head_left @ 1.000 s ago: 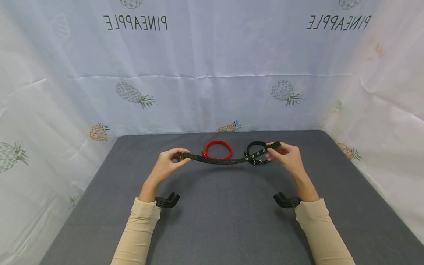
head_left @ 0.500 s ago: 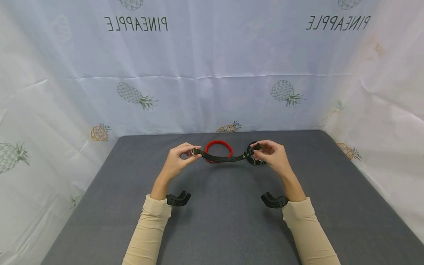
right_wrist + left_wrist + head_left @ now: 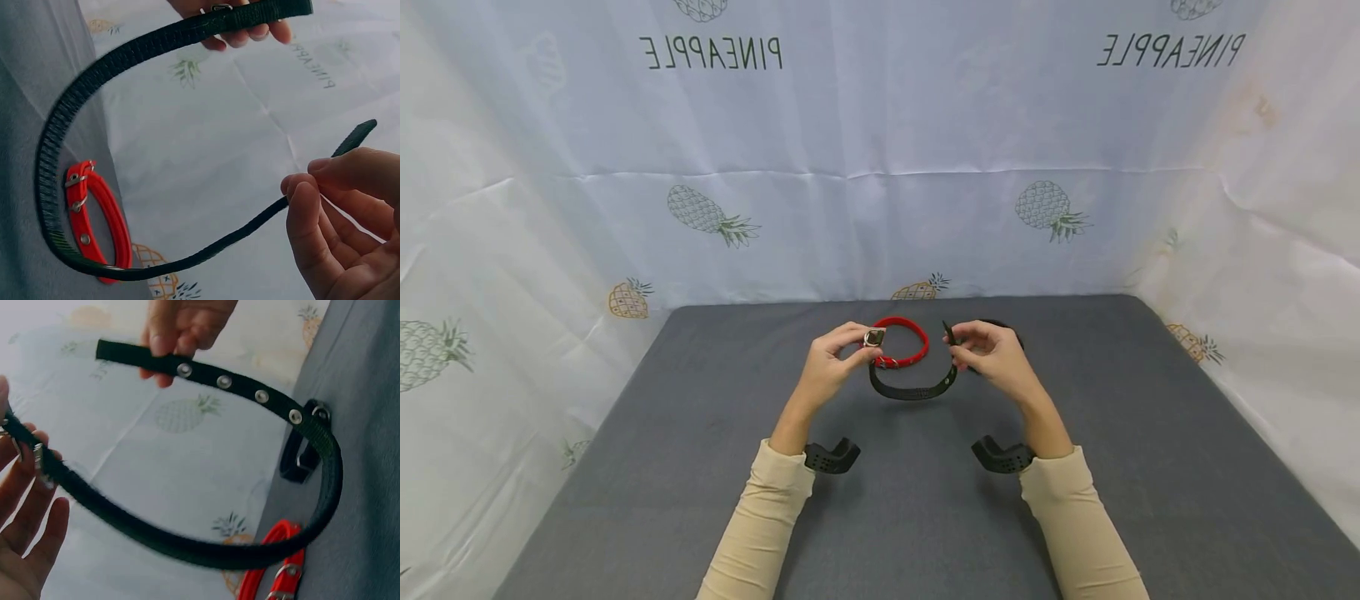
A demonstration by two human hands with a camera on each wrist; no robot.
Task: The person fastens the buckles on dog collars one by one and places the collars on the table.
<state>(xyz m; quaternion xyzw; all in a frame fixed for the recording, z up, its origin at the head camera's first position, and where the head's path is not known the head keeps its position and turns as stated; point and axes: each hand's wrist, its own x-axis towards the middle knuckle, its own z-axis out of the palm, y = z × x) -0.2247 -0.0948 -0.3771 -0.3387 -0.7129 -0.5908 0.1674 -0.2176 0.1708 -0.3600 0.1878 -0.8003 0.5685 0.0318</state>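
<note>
A dark green pet collar (image 3: 910, 392) hangs between both hands above the table, sagging in a U. My left hand (image 3: 831, 364) pinches its metal buckle end. The free end is pinched between the thumb and fingers of my right hand (image 3: 1000, 358), its tip poking out past them. Metal-ringed holes line this end of the collar (image 3: 242, 389) in the left wrist view. From the right wrist, the ribbed middle of the collar (image 3: 53, 156) shows as a wide curve. The two ends are apart, with a gap between the hands.
Behind the hands, a red collar (image 3: 917, 327) lies buckled into a ring on the grey table (image 3: 910, 500). A black collar (image 3: 292, 453) lies to its right, mostly hidden by the right hand in the head view. A pineapple-print curtain (image 3: 880, 233) stands behind the table.
Both hands have moved toward each other, so the green collar has gone from nearly straight to a deep U. The red and black collars have stayed in place.
</note>
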